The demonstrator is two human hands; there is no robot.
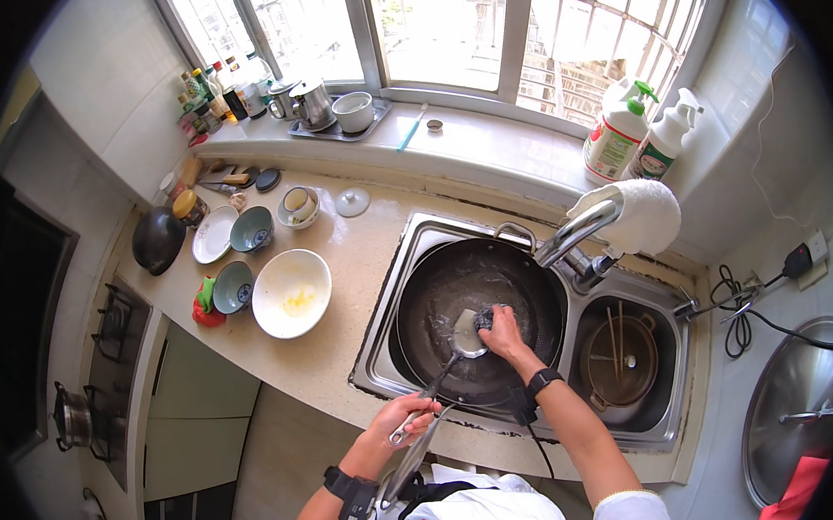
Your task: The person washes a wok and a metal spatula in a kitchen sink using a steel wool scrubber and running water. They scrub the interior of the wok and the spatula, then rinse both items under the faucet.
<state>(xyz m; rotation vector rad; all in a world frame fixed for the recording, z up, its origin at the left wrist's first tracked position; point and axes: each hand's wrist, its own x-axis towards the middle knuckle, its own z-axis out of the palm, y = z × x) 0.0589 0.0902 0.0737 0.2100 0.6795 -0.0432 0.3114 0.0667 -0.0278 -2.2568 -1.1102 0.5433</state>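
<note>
A large dark wok (430, 302) sits in the left basin of the steel sink, its long handle (411, 464) reaching over the counter edge towards my body. My left hand (405, 418) grips the handle of a metal wok spatula (467, 334), whose pale, shiny head is inside the wok. Pressed against the right side of that head is a dark grey scouring pad (484, 319), held in the fingers of my right hand (503, 335). Whitish streaks and wet marks show on the wok's inner surface.
The faucet (579, 232), draped with a white cloth (643, 217), reaches over the wok's right rim. In the right basin a brown two-handled pot (599, 381) holds chopsticks and a spoon. Left on the counter are a white bowl (303, 274) and several dishes. Pump bottles (617, 140) stand on the sill.
</note>
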